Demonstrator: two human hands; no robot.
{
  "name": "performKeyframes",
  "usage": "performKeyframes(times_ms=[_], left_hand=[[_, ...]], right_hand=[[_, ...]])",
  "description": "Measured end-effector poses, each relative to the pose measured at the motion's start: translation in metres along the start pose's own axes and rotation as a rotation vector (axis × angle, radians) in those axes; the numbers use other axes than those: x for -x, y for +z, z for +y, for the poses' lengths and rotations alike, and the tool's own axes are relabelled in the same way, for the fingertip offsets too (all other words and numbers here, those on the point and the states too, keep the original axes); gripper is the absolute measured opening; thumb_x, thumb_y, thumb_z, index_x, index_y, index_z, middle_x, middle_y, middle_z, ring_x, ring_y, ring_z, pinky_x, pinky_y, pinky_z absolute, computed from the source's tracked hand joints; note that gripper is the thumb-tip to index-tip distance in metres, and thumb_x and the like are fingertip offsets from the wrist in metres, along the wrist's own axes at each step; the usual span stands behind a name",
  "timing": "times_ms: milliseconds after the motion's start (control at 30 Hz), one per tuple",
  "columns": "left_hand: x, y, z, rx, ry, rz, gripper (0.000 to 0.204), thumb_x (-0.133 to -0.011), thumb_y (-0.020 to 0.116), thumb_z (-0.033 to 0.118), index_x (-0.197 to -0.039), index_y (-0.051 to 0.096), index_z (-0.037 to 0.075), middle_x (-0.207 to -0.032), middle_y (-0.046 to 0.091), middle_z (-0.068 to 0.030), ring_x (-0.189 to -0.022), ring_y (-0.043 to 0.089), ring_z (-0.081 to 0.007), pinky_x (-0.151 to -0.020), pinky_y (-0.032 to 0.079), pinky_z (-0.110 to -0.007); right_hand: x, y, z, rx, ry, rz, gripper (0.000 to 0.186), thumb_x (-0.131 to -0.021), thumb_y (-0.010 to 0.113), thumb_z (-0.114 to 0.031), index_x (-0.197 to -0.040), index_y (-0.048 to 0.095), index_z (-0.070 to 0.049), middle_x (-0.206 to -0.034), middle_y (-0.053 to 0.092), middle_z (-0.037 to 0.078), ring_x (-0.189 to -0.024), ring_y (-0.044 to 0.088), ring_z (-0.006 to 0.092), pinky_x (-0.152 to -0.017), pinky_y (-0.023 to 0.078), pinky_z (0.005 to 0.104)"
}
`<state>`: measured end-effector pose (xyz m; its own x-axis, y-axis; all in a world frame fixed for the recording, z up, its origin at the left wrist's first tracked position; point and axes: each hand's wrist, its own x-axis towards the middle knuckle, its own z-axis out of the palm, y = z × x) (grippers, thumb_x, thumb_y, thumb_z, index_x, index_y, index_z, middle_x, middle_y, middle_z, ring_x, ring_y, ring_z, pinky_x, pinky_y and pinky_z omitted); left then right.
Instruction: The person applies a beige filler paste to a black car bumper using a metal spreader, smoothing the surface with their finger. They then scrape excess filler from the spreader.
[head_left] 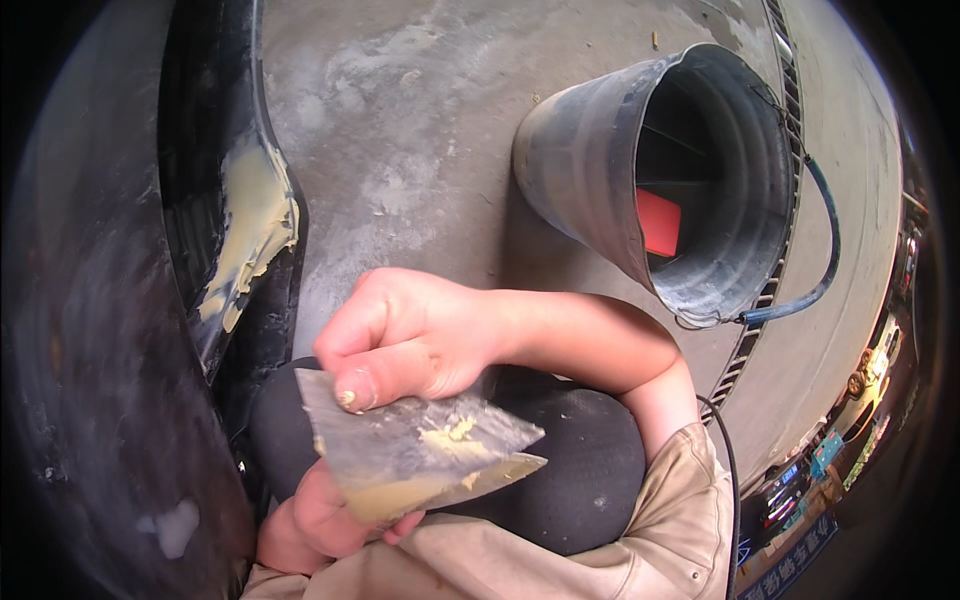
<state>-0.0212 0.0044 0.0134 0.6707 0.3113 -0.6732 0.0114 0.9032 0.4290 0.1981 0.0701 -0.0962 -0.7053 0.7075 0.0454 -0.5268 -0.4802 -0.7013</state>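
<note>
My right hand (405,335) is closed on a thin metal putty scraper (400,425), thumb pressed on its upper face. The grey blade carries smears of pale yellow putty. Just below, my left hand (325,515) grips a second flat scraper (440,490), its surface coated in the same putty. The two blades lie almost face to face, and their corners spread apart on the right. Left of my hands stands a black moulded panel (285,275) with a thick, rough-edged patch of yellow putty (245,225) on it.
A grey bucket (580,150) lies tipped on the concrete floor (400,130), its mouth to the right and a red flat piece (660,222) inside. Behind it runs a slotted drain grate (740,355). A large dark glossy surface (90,300) fills the left side. My dark-covered knee (570,450) sits under the scrapers.
</note>
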Motion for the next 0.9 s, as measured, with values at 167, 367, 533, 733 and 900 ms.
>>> performKeyframes(times_ms=[167,367,533,733,900], left_hand=[[-0.005,-0.001,-0.003,-0.138,0.26,0.082,0.046,-0.105,0.056,0.03,-0.127,0.052,-0.01,-0.088,0.068,-0.0157,-0.061,0.062,-0.0144,-0.053,0.049,-0.027],[-0.019,-0.006,0.003,-0.617,0.212,-0.007,0.025,-0.107,0.052,0.017,-0.097,0.065,-0.002,-0.078,0.064,-0.0057,-0.059,0.063,-0.0129,-0.056,0.053,-0.027],[-0.021,-0.007,-0.001,-0.705,0.263,0.0,0.02,-0.104,0.056,0.014,-0.094,0.064,-0.002,-0.074,0.06,-0.0082,-0.055,0.06,-0.0187,-0.053,0.05,-0.031],[-0.022,-0.008,-0.004,-0.689,0.295,0.007,0.018,-0.102,0.058,0.012,-0.094,0.064,-0.003,-0.074,0.06,-0.0087,-0.054,0.059,-0.0207,-0.051,0.049,-0.032],[-0.022,-0.007,-0.005,-0.671,0.312,0.024,0.016,-0.101,0.058,0.01,-0.095,0.064,-0.004,-0.075,0.06,-0.0086,-0.054,0.058,-0.021,-0.051,0.049,-0.032]], right_hand=[[-0.004,-0.046,0.039,0.716,0.197,0.256,0.046,-0.092,0.077,-0.044,-0.077,0.068,-0.001,-0.064,0.062,0.014,-0.058,0.059,0.0223,-0.06,0.049,0.0369],[-0.002,-0.056,0.07,1.142,0.05,0.456,0.086,-0.082,0.083,-0.05,-0.153,0.045,-0.018,-0.06,0.06,0.009,-0.051,0.059,0.0282,-0.054,0.05,0.0381],[-0.021,-0.053,0.053,1.333,0.07,0.233,0.098,-0.086,0.078,-0.042,-0.162,0.024,-0.01,-0.06,0.062,0.015,-0.058,0.064,0.0378,-0.056,0.051,0.0478],[-0.037,-0.05,0.043,1.322,0.132,0.249,0.095,-0.085,0.079,-0.039,-0.16,0.027,-0.01,-0.065,0.065,0.016,-0.064,0.066,0.0384,-0.061,0.053,0.048],[-0.036,-0.05,0.042,1.282,0.136,0.229,0.092,-0.085,0.08,-0.039,-0.157,0.032,-0.009,-0.065,0.065,0.016,-0.065,0.067,0.0391,-0.063,0.053,0.0486]])
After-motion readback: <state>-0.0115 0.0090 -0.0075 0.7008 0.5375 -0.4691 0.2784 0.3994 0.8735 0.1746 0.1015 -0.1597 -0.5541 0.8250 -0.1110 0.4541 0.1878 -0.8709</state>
